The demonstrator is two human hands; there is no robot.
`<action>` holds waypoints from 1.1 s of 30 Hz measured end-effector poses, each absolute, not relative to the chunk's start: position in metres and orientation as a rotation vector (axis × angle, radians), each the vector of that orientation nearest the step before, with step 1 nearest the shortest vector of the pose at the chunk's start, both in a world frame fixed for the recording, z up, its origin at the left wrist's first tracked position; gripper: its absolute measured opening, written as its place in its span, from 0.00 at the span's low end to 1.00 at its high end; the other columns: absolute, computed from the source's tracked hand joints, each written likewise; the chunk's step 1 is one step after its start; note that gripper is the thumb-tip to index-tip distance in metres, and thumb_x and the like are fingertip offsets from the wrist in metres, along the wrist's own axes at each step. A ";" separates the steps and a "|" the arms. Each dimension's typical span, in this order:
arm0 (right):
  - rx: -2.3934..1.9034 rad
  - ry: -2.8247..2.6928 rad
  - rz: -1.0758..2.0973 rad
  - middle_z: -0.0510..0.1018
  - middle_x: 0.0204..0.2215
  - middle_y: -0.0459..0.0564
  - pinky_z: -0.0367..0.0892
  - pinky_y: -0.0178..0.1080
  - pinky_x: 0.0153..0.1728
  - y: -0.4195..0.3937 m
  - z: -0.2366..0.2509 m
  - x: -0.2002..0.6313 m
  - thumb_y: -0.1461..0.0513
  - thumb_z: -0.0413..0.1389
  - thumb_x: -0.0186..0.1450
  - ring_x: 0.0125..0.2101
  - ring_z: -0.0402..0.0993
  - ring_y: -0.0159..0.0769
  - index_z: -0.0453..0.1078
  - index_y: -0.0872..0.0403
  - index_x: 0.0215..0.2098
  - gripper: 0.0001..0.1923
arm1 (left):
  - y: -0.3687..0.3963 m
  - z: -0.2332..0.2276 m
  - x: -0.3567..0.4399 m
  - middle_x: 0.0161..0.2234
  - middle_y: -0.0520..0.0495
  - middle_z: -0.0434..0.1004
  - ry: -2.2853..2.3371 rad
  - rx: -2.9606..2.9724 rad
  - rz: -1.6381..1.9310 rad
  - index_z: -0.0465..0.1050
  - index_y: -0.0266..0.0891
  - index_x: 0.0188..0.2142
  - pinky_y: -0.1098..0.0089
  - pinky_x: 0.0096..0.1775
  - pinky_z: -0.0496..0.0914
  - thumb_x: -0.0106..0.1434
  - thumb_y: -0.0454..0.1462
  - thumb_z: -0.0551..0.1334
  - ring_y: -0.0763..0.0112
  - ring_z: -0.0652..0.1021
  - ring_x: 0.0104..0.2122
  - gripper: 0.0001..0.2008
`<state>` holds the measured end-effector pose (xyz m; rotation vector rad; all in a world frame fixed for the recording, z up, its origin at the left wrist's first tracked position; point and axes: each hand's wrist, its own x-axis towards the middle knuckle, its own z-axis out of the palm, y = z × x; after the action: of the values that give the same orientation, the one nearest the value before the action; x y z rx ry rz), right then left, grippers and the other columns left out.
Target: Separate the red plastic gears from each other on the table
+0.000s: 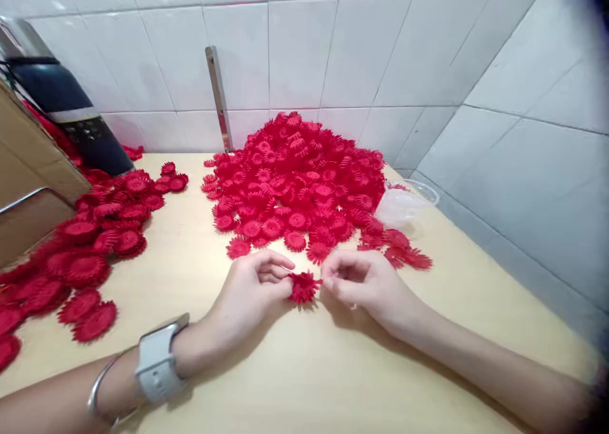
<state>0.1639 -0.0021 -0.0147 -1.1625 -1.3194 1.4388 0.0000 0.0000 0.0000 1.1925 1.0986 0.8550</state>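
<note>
From where I stand, the pile (295, 174) of red flowers rises against the wall (304, 53). Just on the person's side of the pile is a single flower (303, 288), pinched between the left hand's (257, 288) thumb and fingers. The right hand (366, 288), its grip narrow, nips a petal at that flower's edge. Left of the pile, more flowers (85, 269) spread beside a box (35, 161) and a bottle (78, 107); a clear cup (402, 205) touches the pile's right side.
</note>
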 end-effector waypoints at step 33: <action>-1.260 -1.582 1.250 0.77 0.27 0.49 0.68 0.36 0.33 -0.006 -0.016 0.158 0.63 0.55 0.56 0.30 0.74 0.36 0.70 0.56 0.30 0.05 | 0.006 -0.014 -0.008 0.35 0.48 0.77 0.937 1.301 0.848 0.73 0.36 0.34 0.71 0.41 0.69 0.55 0.29 0.59 0.71 0.75 0.35 0.08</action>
<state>0.1577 -0.0062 -0.0156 -1.2597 -1.5821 1.2501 -0.0081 0.0057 -0.0139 1.3014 0.9375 0.8479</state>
